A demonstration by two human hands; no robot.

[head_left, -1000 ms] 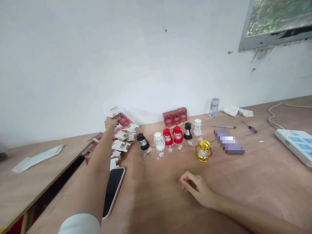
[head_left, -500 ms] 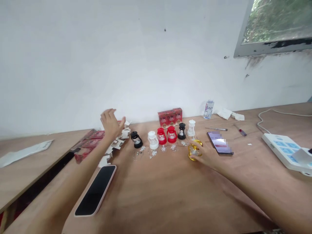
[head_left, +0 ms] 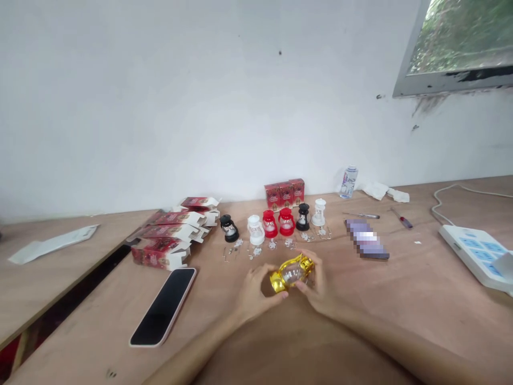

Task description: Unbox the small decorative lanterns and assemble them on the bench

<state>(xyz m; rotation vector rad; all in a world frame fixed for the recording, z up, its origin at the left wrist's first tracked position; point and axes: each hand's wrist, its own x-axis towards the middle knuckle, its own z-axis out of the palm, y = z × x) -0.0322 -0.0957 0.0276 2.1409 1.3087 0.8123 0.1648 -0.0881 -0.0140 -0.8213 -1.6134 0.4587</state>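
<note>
The left hand [head_left: 254, 293], back from the boxes [head_left: 170, 238], joins the right hand [head_left: 323, 291] pinching the lantern [head_left: 290, 271], now tipped sideways.

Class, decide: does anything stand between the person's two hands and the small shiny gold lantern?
Nothing visible does. The left hand and right hand both grip the small shiny gold lantern directly, tilted on its side above the wooden table.
</note>
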